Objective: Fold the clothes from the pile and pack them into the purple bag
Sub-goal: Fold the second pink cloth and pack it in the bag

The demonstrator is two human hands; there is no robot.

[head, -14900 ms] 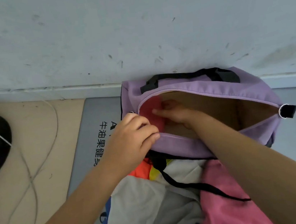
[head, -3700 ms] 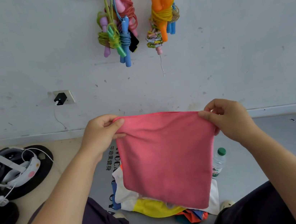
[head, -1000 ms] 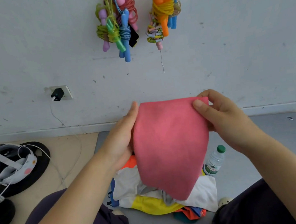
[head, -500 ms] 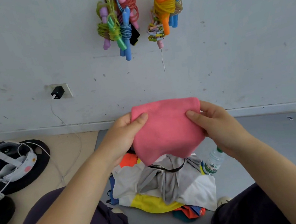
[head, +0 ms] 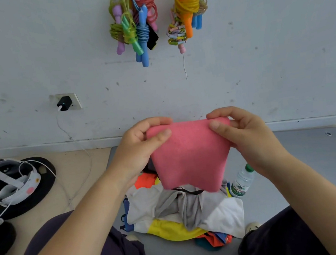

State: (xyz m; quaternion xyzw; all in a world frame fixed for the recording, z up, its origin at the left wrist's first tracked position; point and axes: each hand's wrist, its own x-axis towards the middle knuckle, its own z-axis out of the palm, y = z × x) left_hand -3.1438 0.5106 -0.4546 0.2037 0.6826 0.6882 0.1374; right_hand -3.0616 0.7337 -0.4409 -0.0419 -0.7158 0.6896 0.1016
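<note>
Here the folded pink garment (head: pixel 190 156) is held up in the air between both hands, above the pile of clothes (head: pixel 184 213) and in front of the wall (head: pixel 261 61). The left hand (head: pixel 138 150) grasps its upper left corner, thumb pressed on the near face and the other fingers (head: pixel 155 121) curled over the top edge behind it. The right hand (head: pixel 247 136) pinches the upper right corner the same way, thumb in front and fingers wrapped over the top. The cloth hangs from that top edge and narrows toward its lower end, which dips just over the pile. The pile lies on a grey mat (head: pixel 316 155) between the person's dark-trousered knees and shows white, grey, yellow, orange and blue fabric with a thin black strap across it. A small water bottle (head: pixel 241 181) with a green cap stands on the mat, just beside the pile on its right. The purple bag cannot be made out in this view. On the wall hang bundles of coloured skipping ropes (head: pixel 138 22), and a black charger (head: pixel 64 103) sits in a socket lower left, its white cable running down to the floor. A headset (head: pixel 7 180) rests on a round black object at the left.
</note>
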